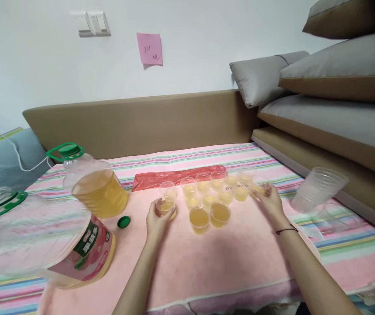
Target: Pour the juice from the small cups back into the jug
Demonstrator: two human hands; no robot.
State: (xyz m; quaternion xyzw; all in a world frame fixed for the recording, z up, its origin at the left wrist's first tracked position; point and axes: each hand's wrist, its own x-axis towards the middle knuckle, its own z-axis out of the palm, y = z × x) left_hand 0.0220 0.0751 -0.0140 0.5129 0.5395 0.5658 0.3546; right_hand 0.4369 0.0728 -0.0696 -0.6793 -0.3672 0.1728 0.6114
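My left hand (156,218) is wrapped round a clear plastic cup (168,207) of yellow drink at the left end of a group of cups. Behind that one stands another clear cup (168,189). On the other side, the fingers of my right hand (270,200) close round a cup (258,189) at the group's right end, partly hidden by the fingers. Between my hands several cups with pale yellow drink stand close together. Two fuller cups, a left one (199,220) and a right one (220,214), stand nearest me.
At left stand a large uncapped bottle (92,245) with a red label and a green-capped bottle (100,190), both holding yellow drink. A green cap (123,222) lies beside them. Red plastic (151,180) lies behind the cups. Stacked empty cups (319,188) tilt at right, near piled cushions (335,122).
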